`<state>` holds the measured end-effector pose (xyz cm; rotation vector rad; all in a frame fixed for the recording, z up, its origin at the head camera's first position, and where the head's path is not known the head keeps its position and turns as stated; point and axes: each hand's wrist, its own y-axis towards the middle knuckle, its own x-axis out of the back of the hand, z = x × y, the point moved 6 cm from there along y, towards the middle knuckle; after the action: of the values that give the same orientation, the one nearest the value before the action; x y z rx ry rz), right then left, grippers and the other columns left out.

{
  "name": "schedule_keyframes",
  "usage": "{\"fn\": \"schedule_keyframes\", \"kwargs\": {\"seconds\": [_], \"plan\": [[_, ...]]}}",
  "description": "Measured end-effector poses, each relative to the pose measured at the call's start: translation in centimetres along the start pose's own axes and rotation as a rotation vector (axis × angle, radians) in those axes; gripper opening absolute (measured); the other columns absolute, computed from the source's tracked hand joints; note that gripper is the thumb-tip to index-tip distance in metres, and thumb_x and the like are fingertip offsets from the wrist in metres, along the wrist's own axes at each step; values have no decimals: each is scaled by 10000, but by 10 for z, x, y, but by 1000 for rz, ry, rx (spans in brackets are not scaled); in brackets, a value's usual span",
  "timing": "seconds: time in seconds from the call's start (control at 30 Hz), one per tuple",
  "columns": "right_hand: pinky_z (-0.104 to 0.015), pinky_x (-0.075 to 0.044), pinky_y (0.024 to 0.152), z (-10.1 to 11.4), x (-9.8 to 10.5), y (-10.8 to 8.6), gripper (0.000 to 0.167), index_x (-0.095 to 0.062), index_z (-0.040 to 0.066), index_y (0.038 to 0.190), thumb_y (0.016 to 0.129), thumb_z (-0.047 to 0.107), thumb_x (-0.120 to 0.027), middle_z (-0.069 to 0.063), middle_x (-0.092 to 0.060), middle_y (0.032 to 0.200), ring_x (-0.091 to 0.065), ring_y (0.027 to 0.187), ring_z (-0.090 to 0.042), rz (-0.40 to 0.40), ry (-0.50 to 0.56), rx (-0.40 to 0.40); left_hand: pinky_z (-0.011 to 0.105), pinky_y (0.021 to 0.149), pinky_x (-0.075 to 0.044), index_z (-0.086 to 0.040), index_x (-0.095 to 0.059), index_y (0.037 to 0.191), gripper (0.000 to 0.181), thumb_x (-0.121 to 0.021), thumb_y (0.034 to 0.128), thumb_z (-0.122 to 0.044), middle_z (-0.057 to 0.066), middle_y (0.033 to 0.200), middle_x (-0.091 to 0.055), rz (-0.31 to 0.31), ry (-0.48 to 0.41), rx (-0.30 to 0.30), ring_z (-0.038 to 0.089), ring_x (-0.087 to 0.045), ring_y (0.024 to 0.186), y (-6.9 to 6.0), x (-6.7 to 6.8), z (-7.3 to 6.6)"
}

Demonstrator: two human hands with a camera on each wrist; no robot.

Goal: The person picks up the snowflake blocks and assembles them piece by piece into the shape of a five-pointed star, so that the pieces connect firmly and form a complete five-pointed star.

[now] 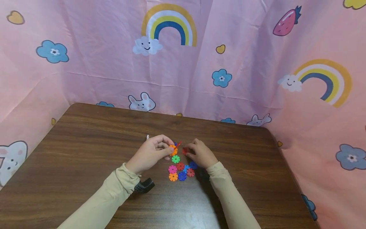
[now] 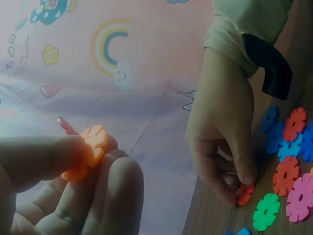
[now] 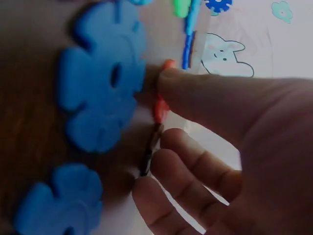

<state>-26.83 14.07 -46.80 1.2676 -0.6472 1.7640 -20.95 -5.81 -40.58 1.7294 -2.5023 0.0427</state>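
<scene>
Left hand (image 1: 150, 152) pinches one orange disc (image 2: 97, 137), one red piece (image 2: 66, 126) jutting behind; right hand (image 1: 202, 154) pinches one red disc (image 2: 245, 194). On the table (image 1: 100, 140) I count one green disc (image 1: 175, 159), one pink disc (image 1: 172, 169), another orange disc (image 1: 173, 176), two other red discs (image 1: 180, 166), several blue discs (image 1: 182, 176).

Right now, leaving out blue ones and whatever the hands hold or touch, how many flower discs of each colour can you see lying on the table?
Red discs: 2
Orange disc: 1
Pink disc: 1
Green disc: 1
Total: 5
</scene>
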Motion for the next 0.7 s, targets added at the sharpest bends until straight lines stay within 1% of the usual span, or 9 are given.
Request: {"fn": "schedule_keyframes", "kwargs": {"seconds": [0.13,0.17,0.27,0.33,0.4,0.47,0.57,0.63,0.7], "plan": [[-344,-550,805,-3,1,-1,154,-735,112,1055,932,185,-793,-8,-581,965,-579,884,-157,11,57,-39,367,751,-623,-31,-634,1115,164,-694,999,-130,146,926,-705,-6,-6,3,402,-706,847,1,-1,0],[-349,-557,818,-4,1,-1,158,-720,108,1045,927,180,-798,-10,-587,971,-591,893,-159,16,73,-48,368,750,-624,-28,-632,1115,164,-693,998,-125,146,925,-704,-5,-9,2,420,-702,857,1,-1,-1],[-369,-564,829,-6,2,-2,234,-700,82,1098,913,174,-811,-30,-604,994,-607,901,-171,22,112,-74,383,763,-628,-15,-629,1147,192,-694,997,-117,138,937,-709,2,-24,1,411,-707,866,2,-2,-1],[-368,-559,812,-7,3,-2,277,-709,68,1141,912,181,-814,-39,-603,990,-596,884,-172,28,112,-86,406,785,-629,-20,-635,1217,253,-699,996,-124,130,951,-719,5,-26,1,380,-719,866,1,-2,-1],[-365,-551,796,-8,4,-3,288,-719,71,1154,910,190,-816,-38,-601,981,-581,870,-169,29,102,-96,439,811,-626,-27,-638,1287,313,-700,996,-123,124,978,-731,7,-35,0,384,-723,881,1,-1,-1],[-354,-538,776,-9,4,-3,235,-732,83,1089,905,198,-823,-30,-589,952,-561,849,-162,35,92,-110,462,828,-621,-40,-652,1317,337,-702,994,-122,112,1009,-740,2,-34,0,414,-720,906,0,0,-1],[-326,-522,748,-9,6,-5,195,-691,105,984,886,184,-840,-4,-579,915,-544,822,-142,27,116,-127,495,837,-614,-44,-693,1269,279,-694,998,-112,112,1013,-740,-10,-30,5,442,-710,917,0,0,-1],[-301,-502,701,-8,10,-7,191,-661,117,925,884,170,-839,12,-580,864,-536,773,-132,1,147,-124,514,833,-611,-42,-713,1221,235,-696,996,-107,113,993,-740,-21,-28,11,403,-722,882,0,1,-1],[-281,-483,644,-4,16,-11,176,-650,128,897,897,149,-824,26,-592,815,-531,719,-125,-49,205,-96,535,835,-607,-36,-714,1202,219,-696,996,-109,118,972,-739,-26,-34,16,349,-732,844,0,0,0]]}}
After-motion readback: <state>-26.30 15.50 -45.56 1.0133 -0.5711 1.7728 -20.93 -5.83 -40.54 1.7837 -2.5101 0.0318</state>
